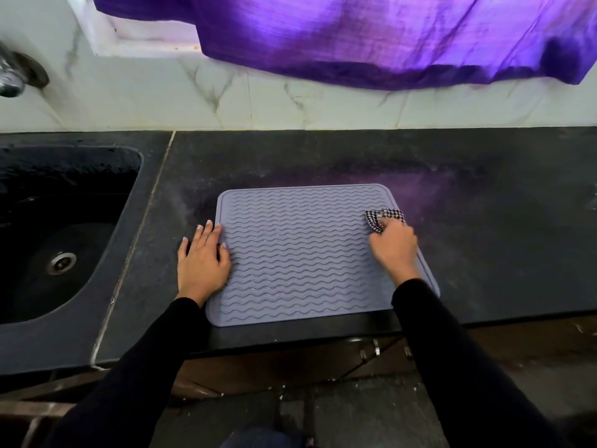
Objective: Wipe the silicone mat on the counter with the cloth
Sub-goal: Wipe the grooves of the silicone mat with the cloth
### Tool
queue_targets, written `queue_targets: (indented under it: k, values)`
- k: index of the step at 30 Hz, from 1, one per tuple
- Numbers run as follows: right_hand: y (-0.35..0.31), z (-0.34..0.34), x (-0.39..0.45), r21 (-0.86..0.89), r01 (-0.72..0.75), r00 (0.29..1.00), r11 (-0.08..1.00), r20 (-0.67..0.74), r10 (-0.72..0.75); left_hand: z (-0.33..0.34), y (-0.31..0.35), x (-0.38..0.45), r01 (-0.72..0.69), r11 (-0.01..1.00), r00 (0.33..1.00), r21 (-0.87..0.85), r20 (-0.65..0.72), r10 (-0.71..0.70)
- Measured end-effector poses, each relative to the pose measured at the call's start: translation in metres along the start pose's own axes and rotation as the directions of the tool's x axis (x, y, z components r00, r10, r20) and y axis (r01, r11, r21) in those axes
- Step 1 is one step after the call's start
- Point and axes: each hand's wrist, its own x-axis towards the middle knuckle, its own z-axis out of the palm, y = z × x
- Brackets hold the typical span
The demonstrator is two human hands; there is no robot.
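gripping checkered cloth [384,219] bunched in right hand [394,245] on mat [300,253] right edge; left hand [202,258] flat, fingers straight, pressing mat's left edge on worktop [484,221].

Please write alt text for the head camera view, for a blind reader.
A right hand wipes a grey silicone mat with a checked cloth while the left hand presses flat on its left edge. A sink lies left.

Dark sink [22,287] at left, wall tap [13,77], purple curtain [371,37] above
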Motion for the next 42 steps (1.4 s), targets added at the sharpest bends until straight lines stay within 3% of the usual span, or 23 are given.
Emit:
queue_targets:
  k: [1, 3, 10, 13, 15, 17, 19, 22, 24, 26, 28, 33, 36, 37, 38, 40, 41, 42]
  values:
    - [0.004, 0.015, -0.007, -0.116, 0.079, 0.997, 0.990, -0.006, -0.081, 0.000, 0.000, 0.000, 0.001, 1.000, 1.000, -0.001, -0.003, -0.001]
    - [0.010, 0.034, -0.011, -0.189, 0.134, 0.989, 0.973, -0.028, -0.142, 0.001, -0.001, 0.000, 0.005, 1.000, 1.000, 0.002, -0.006, -0.005]
    - [0.017, 0.032, 0.006, -0.102, 0.132, 0.986, 0.986, -0.091, -0.142, 0.003, -0.002, 0.001, 0.003, 1.000, 1.000, 0.016, -0.020, -0.003]
    - [0.016, 0.007, 0.011, -0.043, 0.048, 0.994, 0.998, -0.098, -0.052, 0.003, 0.000, 0.001, 0.001, 1.000, 1.000, 0.009, -0.016, -0.001]
    - [0.015, -0.009, 0.029, 0.131, -0.093, 0.995, 0.987, -0.031, 0.097, 0.002, -0.001, 0.001, 0.001, 1.000, 1.000, 0.006, -0.015, -0.001]
    - [0.014, -0.025, 0.053, 0.436, -0.327, 0.945, 0.838, 0.127, 0.303, 0.002, -0.001, 0.000, 0.004, 1.000, 1.000, 0.001, -0.013, -0.004]
    - [0.010, -0.034, 0.069, 0.559, -0.403, 0.911, 0.725, 0.165, 0.379, 0.002, 0.000, -0.001, -0.003, 1.000, 1.000, 0.001, -0.011, 0.003]
    - [-0.011, -0.030, 0.055, 0.371, -0.187, 0.975, 0.909, -0.038, 0.217, 0.002, -0.001, 0.000, 0.003, 1.000, 1.000, -0.003, -0.017, -0.003]
    - [-0.017, -0.006, 0.033, 0.186, -0.001, 0.999, 0.983, -0.053, 0.011, 0.002, -0.001, -0.001, 0.003, 1.000, 1.000, 0.000, -0.019, -0.003]
    - [-0.015, 0.030, 0.015, -0.045, 0.202, 0.979, 0.978, 0.000, -0.202, 0.002, -0.001, -0.001, 0.003, 1.000, 1.000, 0.002, -0.026, -0.003]
    - [-0.008, 0.050, 0.014, -0.218, 0.311, 0.950, 0.925, 0.052, -0.308, 0.003, -0.001, 0.000, 0.004, 1.000, 1.000, 0.010, -0.031, -0.003]
    - [-0.003, 0.032, 0.030, -0.032, 0.297, 0.955, 0.954, 0.014, -0.296, 0.006, -0.003, 0.002, 0.000, 0.999, 1.000, 0.052, -0.024, 0.002]
    - [0.003, 0.013, 0.040, 0.206, 0.166, 0.983, 0.964, 0.046, -0.179, 0.007, -0.004, 0.001, -0.003, 0.998, 1.000, 0.060, -0.019, 0.004]
    - [0.005, 0.009, 0.048, 0.370, 0.037, 0.995, 0.928, 0.075, -0.070, 0.007, -0.003, 0.001, -0.008, 0.998, 1.000, 0.060, -0.023, 0.010]
    - [0.005, 0.003, 0.060, 0.559, -0.155, 0.985, 0.815, 0.155, 0.081, 0.006, -0.002, 0.001, -0.013, 0.998, 1.000, 0.057, -0.024, 0.014]
    - [0.004, -0.006, 0.081, 0.775, -0.504, 0.863, 0.382, 0.436, 0.255, 0.006, -0.002, 0.002, -0.021, 0.999, 0.999, 0.047, -0.027, 0.022]
    - [0.004, -0.007, 0.093, 0.794, -0.553, 0.826, 0.253, 0.483, 0.291, 0.005, -0.003, 0.001, -0.025, 0.999, 0.999, 0.040, -0.030, 0.026]
    - [0.001, -0.007, 0.102, 0.806, -0.554, 0.817, 0.210, 0.477, 0.325, 0.004, -0.004, 0.002, -0.026, 0.999, 0.999, 0.034, -0.035, 0.027]
